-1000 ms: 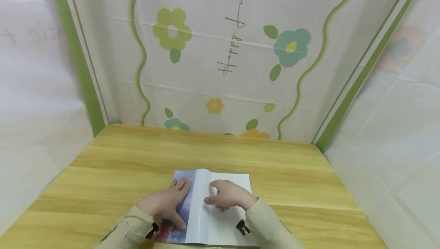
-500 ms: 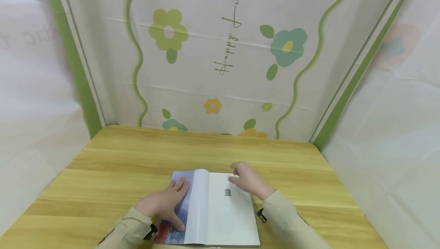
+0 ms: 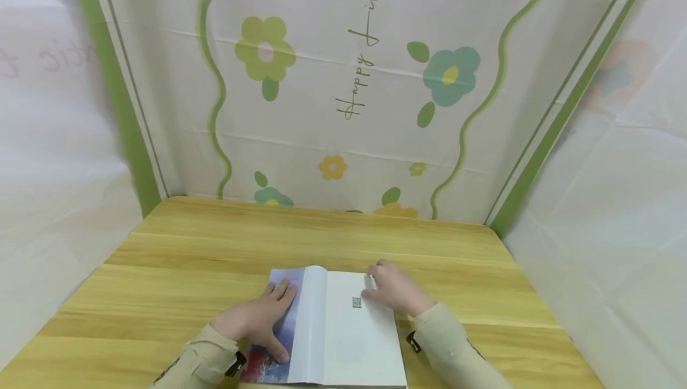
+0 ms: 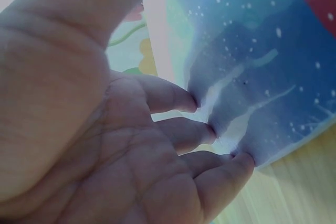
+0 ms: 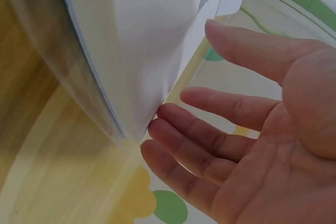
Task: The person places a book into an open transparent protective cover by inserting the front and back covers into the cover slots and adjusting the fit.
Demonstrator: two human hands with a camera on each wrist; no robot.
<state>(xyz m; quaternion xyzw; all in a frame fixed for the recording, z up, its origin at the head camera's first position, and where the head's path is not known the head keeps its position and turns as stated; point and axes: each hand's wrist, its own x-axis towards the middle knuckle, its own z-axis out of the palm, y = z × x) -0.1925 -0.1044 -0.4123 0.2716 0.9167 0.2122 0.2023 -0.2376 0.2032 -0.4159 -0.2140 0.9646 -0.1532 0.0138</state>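
Note:
An open book (image 3: 359,341) lies near the table's front, its blank white right page marked by a small square code (image 3: 356,302). On its left is a blue-purple cover (image 4: 268,51) with white specks and a red patch; a pale strip (image 3: 311,329) bulges along the fold. My left hand (image 3: 260,320) rests flat on that cover, fingers and thumb spread, its fingertips touching the surface in the left wrist view. At the book's upper right corner, my right hand (image 3: 396,289) touches the page edge with loosely bent fingertips (image 5: 157,124); its thumb stands apart from them.
The wooden table (image 3: 188,269) extends around the book. A white curtain (image 3: 322,79) with flowers and lettering hangs behind it, with pale side curtains at left (image 3: 59,168) and right (image 3: 601,198). Dark clips (image 3: 413,341) sit at the sleeves.
My right hand has moved from over the middle of the book outward to the page's upper right corner, uncovering the square code. The left hand has stayed in place on the cover.

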